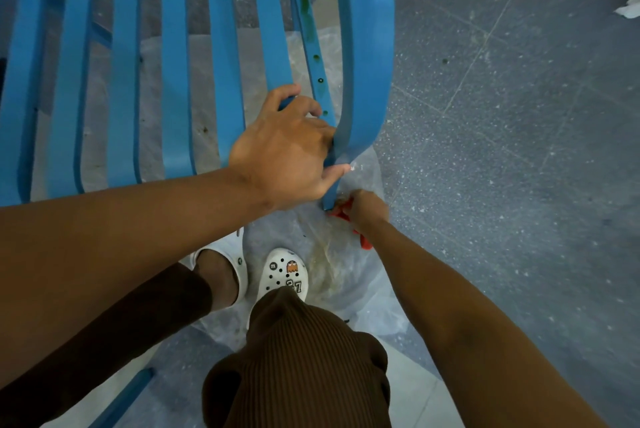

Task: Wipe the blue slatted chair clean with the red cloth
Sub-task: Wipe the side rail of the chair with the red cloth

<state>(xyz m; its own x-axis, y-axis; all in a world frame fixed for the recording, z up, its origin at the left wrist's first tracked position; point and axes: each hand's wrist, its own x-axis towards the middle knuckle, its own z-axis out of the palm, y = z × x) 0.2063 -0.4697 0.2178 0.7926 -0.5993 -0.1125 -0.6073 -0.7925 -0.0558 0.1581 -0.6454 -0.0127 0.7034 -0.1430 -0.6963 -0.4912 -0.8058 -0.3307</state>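
The blue slatted chair [176, 57] looks smoothly painted with a soft sheen, one slat stained. The red cloth [360, 237] is limp fabric. Crinkled clear plastic sheeting [349, 275] covers a speckled, matt grey floor [519, 116]. The white clogs [287, 271] look rubbery.

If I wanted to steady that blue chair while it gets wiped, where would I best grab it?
Grip the blue chair at its curved outer edge rail, coming from above, as the left hand does now. The open gaps between slats let fingers curl through, leaving the lower end free for the right hand and red cloth.
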